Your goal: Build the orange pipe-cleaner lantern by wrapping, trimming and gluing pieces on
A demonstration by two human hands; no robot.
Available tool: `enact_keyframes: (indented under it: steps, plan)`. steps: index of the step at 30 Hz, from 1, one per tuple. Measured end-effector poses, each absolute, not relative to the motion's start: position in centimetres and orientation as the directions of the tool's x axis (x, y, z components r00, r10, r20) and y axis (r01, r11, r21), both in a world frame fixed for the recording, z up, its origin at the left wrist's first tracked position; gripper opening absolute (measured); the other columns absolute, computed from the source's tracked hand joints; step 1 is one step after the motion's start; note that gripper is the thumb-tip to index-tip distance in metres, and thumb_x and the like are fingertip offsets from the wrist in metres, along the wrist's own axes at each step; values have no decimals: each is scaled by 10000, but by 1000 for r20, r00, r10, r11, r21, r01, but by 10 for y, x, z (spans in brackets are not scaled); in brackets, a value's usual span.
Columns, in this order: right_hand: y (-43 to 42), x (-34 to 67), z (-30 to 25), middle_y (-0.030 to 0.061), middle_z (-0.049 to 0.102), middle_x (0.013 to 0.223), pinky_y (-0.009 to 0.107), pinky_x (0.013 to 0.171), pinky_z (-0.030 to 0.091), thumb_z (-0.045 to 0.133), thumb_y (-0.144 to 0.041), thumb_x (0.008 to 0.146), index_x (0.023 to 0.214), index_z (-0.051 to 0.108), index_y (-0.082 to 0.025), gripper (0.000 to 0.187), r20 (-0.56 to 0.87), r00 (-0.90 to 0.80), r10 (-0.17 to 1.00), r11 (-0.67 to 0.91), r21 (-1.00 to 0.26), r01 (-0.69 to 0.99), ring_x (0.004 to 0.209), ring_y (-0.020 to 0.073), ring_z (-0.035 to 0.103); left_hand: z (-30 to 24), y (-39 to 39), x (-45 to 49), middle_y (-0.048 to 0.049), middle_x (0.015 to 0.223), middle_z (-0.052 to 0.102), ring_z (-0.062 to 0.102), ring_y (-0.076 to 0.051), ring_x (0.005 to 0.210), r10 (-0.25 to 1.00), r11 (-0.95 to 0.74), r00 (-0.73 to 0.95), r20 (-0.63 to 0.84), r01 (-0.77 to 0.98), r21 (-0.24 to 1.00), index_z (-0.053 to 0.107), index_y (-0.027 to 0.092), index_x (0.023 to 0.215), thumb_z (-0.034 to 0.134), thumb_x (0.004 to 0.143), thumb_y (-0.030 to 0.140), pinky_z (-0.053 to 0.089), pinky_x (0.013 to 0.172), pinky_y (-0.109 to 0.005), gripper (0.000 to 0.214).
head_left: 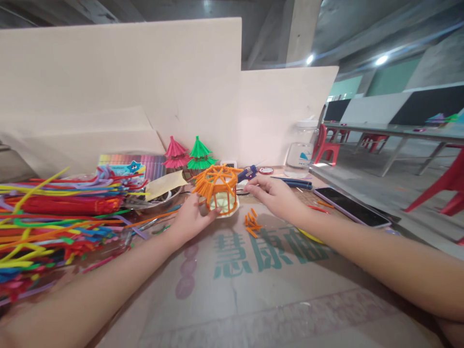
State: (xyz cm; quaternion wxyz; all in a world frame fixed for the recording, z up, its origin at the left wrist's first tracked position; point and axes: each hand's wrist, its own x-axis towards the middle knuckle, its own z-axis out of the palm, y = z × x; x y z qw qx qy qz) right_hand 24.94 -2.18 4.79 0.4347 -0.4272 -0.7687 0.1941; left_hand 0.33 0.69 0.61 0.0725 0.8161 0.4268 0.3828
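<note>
A small orange pavilion model [222,186], made of pipe-cleaner pieces, stands on a pale base near the middle of the table. My left hand [194,217] grips it at the lower left, thumb in front of the base. Short strips fan out on the left of its roof; the roof's right side shows bare spokes. To its right, my right hand [267,192] has its fingertips pinched together, and whatever they hold is too small to make out. Just behind those fingers lies a blue glue gun [248,173]. Cut orange pieces [253,224] are scattered in front of the model.
Colourful pipe cleaners [61,212] pile up at left, before a marker set [132,166]. Pink [176,152] and green [198,152] pavilion models stand behind. At right are a phone [351,207], a water bottle [300,150] and dark-handled pliers [293,183]. A pale board [119,72] rises behind.
</note>
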Motion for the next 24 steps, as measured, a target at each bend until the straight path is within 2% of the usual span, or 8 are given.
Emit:
enact_keyframes:
  steps: [4, 9, 11, 15, 19, 24]
  plan:
    - [-22, 245, 38, 23, 651, 761, 277, 630, 389, 500, -343, 912, 813, 644, -186, 236, 443, -305, 843, 537, -679, 500, 686, 162, 553, 7, 5, 5, -167, 1245, 604, 556, -321, 1198, 743, -626, 336, 580, 657, 421, 490, 151, 1243, 612, 829, 459, 425, 1045, -501, 531]
    - [-19, 243, 30, 26, 635, 832, 277, 650, 406, 479, -258, 894, 973, 623, -179, 182, 497, -269, 825, 565, -711, 419, 717, 156, 539, 6, 6, 4, -170, 1225, 616, 572, -329, 1176, 742, -618, 338, 578, 680, 395, 498, 145, 1229, 595, 828, 490, 447, 1020, -493, 538]
    - [-17, 243, 28, 15, 619, 796, 272, 620, 402, 511, -262, 874, 990, 630, -166, 192, 468, -271, 841, 541, -736, 408, 666, 143, 512, 5, 6, 4, -156, 1197, 631, 590, -323, 1143, 732, -622, 348, 586, 693, 365, 515, 152, 1218, 598, 824, 485, 465, 996, -474, 522]
    - [-18, 239, 18, 2, 620, 709, 261, 588, 399, 586, -303, 835, 895, 701, -167, 188, 365, -272, 890, 450, -797, 403, 622, 134, 509, 5, 5, 4, -135, 1170, 649, 612, -316, 1099, 720, -626, 358, 595, 705, 334, 539, 166, 1203, 605, 819, 490, 484, 960, -460, 507]
    - [-22, 233, 8, 2, 638, 687, 271, 606, 422, 615, -319, 814, 990, 735, -170, 260, 259, -299, 918, 368, -836, 406, 625, 145, 545, 6, 3, 5, -148, 1239, 627, 588, -317, 1168, 739, -621, 365, 565, 695, 362, 510, 154, 1243, 606, 822, 522, 463, 1003, -461, 567]
    - [-24, 230, 7, 9, 647, 672, 274, 606, 440, 612, -300, 805, 952, 740, -161, 239, 234, -291, 927, 341, -849, 404, 621, 154, 566, 3, 4, 4, -132, 1223, 642, 607, -331, 1139, 738, -624, 406, 538, 715, 316, 514, 180, 1251, 639, 794, 533, 486, 966, -458, 591]
